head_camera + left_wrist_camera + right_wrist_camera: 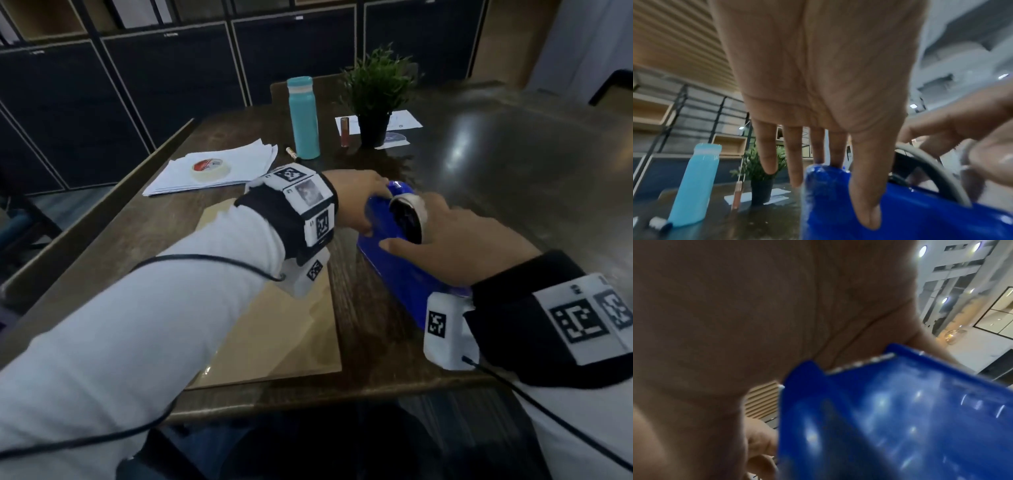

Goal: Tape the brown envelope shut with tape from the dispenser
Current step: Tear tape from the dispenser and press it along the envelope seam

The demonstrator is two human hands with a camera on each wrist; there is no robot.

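Note:
The blue tape dispenser (394, 274) lies on the dark wooden table, to the right of the brown envelope (274, 325). The envelope lies flat near the front edge, partly hidden under my left forearm. My left hand (359, 202) grips the dispenser's far end, thumb down the near side (869, 203) and fingers over the top. My right hand (445, 236) holds the dispenser from the right, thumb on its side and fingers around the tape roll (407, 219). In the right wrist view the palm (756, 305) covers the dispenser's serrated cutter (861, 363). No pulled strip of tape shows.
A teal bottle (303, 118), a potted plant (375, 102) and a small brown tube (344, 132) stand at the back. A stack of white papers (246, 161) with a spare tape roll (210, 168) lies back left. The table's front edge (308, 394) is close.

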